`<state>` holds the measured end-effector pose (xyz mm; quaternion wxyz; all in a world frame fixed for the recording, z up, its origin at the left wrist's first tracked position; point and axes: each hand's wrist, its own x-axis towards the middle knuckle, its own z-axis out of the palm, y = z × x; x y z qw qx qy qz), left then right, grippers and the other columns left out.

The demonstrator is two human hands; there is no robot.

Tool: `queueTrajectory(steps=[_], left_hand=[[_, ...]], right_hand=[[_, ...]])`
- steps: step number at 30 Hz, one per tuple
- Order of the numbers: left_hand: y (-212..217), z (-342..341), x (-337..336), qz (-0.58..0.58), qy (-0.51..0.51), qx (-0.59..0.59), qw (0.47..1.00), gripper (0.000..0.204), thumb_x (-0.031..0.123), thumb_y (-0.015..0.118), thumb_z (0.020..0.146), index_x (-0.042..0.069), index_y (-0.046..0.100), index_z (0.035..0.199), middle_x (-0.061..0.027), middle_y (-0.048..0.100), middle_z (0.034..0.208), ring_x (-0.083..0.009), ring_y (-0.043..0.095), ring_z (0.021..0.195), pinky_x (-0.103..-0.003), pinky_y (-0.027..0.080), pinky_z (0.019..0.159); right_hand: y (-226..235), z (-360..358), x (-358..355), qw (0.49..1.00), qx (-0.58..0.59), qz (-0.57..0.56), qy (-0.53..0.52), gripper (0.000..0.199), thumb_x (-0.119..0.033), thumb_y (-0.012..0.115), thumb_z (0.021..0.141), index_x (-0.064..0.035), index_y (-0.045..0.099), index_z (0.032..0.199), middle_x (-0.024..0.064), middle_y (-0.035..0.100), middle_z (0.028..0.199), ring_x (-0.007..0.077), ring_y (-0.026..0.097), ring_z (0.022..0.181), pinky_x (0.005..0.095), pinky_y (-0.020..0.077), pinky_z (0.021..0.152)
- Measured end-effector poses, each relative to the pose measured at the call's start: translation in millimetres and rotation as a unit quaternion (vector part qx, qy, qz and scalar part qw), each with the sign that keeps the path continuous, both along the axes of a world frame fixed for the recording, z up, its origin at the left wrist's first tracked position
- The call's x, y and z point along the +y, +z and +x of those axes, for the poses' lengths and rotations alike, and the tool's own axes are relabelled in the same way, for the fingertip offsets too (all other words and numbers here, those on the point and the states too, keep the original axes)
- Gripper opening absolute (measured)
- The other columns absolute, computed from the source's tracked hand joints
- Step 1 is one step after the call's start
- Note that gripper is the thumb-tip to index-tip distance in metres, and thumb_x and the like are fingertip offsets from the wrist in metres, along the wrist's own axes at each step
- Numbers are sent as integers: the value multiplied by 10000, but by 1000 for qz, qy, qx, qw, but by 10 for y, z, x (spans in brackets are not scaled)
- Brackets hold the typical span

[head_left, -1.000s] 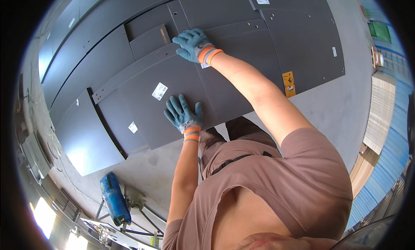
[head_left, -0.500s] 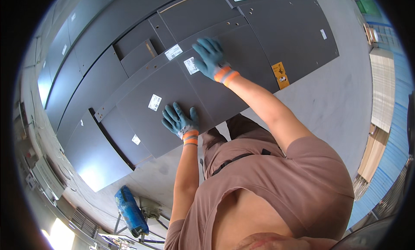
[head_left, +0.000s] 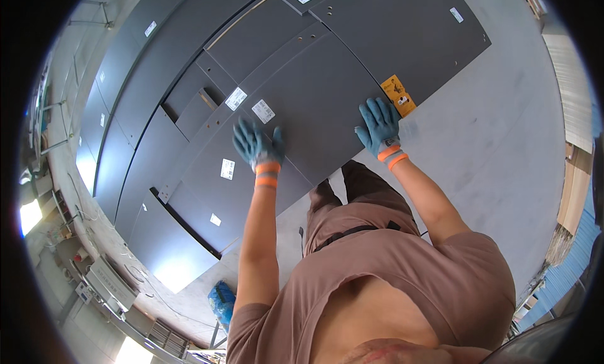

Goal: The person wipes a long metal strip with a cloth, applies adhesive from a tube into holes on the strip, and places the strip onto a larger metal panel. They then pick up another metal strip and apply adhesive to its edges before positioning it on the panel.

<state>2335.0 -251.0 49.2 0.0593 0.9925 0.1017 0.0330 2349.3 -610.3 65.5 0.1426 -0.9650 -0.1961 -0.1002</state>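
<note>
the dark grey panel (head_left: 321, 93) lies left of the yellow card (head_left: 398, 95), one side running up along it; its front edge slants from below the card down toward the left, and that looks like its long axis. the right hand (head_left: 379, 125) is much the nearer to the card, just left of and below it, over the panel's front corner, fingers outstretched and slightly parted, pinching nothing; i cannot tell whether a fingertip touches the card. the left hand (head_left: 257, 144) is well left of the card, past a faint seam (head_left: 296, 168), fingers fanned and slightly blurred, thumb apart; how firmly it presses cannot be told.
</note>
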Motion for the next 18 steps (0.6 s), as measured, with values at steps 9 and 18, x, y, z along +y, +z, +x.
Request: queueTrajectory(steps=[9,18], left_hand=[[-20,1227,-342,-35,-10,124,992,1053,756,550,940,55,273,1675,-172,181,1767,-353,68,1651,-512,20,1328],[-83,1282,-488,-21,-39,118,992,1129,796,542,917,27,225,1680,-181,187,1764,-358,115,1644,-463,61,1335]], right_hand=[[-112,-7,-4,999,33,8,-3,712,-410,769,879,-126,555,1496,111,492,1570,367,423,1453,622,263,1233],[-98,-19,-15,999,39,17,-18,714,-422,780,871,-146,566,1494,97,495,1573,353,418,1468,611,254,1247]])
